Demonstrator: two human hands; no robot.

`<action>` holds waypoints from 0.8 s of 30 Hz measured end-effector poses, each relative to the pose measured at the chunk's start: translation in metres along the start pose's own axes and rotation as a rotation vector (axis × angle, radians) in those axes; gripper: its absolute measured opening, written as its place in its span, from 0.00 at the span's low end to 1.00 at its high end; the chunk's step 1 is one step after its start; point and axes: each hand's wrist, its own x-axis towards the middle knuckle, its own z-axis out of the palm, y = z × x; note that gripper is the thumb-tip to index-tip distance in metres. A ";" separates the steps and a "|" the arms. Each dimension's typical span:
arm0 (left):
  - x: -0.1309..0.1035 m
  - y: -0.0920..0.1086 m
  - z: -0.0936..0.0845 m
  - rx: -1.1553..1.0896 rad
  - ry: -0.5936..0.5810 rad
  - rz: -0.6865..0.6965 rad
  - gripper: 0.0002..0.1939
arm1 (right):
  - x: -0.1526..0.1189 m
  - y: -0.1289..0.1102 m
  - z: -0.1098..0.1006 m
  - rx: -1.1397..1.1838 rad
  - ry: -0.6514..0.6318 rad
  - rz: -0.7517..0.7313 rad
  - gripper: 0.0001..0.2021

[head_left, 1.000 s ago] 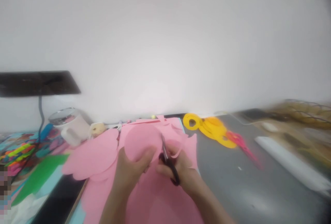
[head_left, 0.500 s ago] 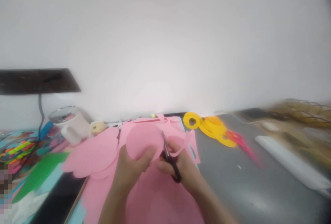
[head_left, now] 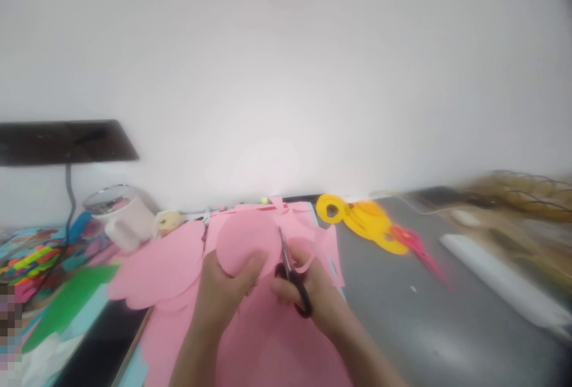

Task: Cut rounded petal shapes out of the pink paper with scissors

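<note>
Between thumb and fingers, my left hand (head_left: 227, 286) grips a round piece of pink paper (head_left: 248, 238) tilted up over the table. My right hand (head_left: 308, 292) is closed around scissors (head_left: 292, 280) with black handles. Their blades point up and away, along the right edge of the round piece. A thin curled pink strip (head_left: 313, 253) hangs by my right fingers. Under both hands spread large pink sheets (head_left: 277, 345). To the left lies a pink scalloped, cloud-like cutout (head_left: 156, 265), overlapping other pink paper.
Yellow paper rings and shapes (head_left: 366, 220) lie right of the pink sheets, with pink-handled scissors (head_left: 420, 253) on them. A white mug-like container (head_left: 125, 220) stands at the back left. A long white object (head_left: 500, 277) rests on the grey table (head_left: 402, 327).
The round piece has shifted slightly left and up with my left hand. The curled strip by my right hand has changed shape a little. The scissors stay close to the paper's edge.
</note>
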 end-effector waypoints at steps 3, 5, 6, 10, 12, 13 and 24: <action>0.001 -0.002 0.000 -0.009 0.009 0.021 0.18 | 0.000 0.001 0.000 -0.001 0.000 -0.008 0.09; 0.001 -0.003 0.000 -0.017 0.013 0.033 0.18 | 0.000 0.000 0.000 0.016 -0.012 -0.016 0.09; 0.002 -0.004 0.001 -0.022 0.016 0.037 0.19 | -0.001 0.000 0.000 0.025 -0.015 -0.016 0.09; 0.003 -0.007 0.001 -0.047 0.034 0.037 0.17 | -0.003 -0.003 0.001 0.022 -0.003 0.014 0.09; 0.003 -0.007 0.001 -0.063 0.035 0.046 0.17 | -0.003 -0.003 0.002 0.015 0.004 0.016 0.09; 0.003 -0.007 0.002 -0.069 0.035 0.051 0.17 | -0.002 -0.003 0.002 0.015 0.005 0.012 0.09; -0.001 0.002 0.002 -0.124 0.042 0.071 0.11 | 0.001 0.003 -0.002 0.056 -0.044 -0.014 0.11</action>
